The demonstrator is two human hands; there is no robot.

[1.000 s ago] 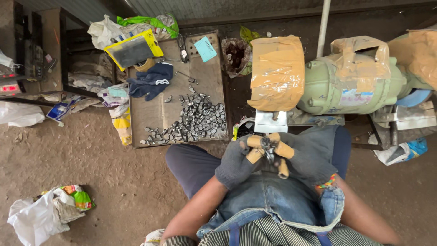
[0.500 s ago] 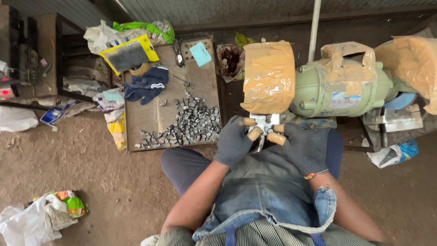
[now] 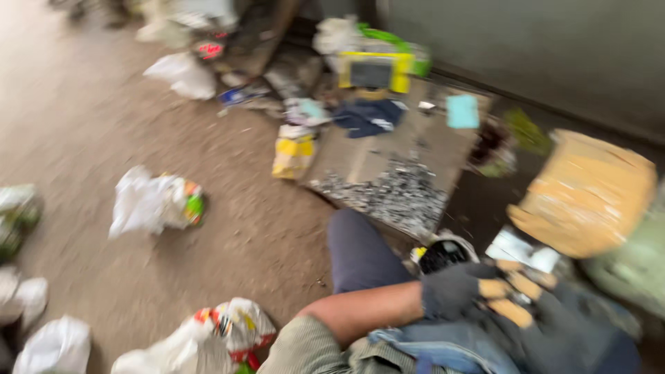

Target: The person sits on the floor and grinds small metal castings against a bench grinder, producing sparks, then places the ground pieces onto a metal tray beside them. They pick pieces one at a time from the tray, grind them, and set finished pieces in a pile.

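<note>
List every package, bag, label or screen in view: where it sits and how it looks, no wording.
Yellow-framed flat pack: top centre, rectangular, grey middle.
Yellow pouch: left edge of the board, crumpled, yellow and white.
Turquoise card: on the board, small rectangle.
White bag: on the dirt floor, left, crumpled, green and orange print.
Taped brown wrapping: right, boxy, tan.
White label: beside the gloved left hand, blurred.
</note>
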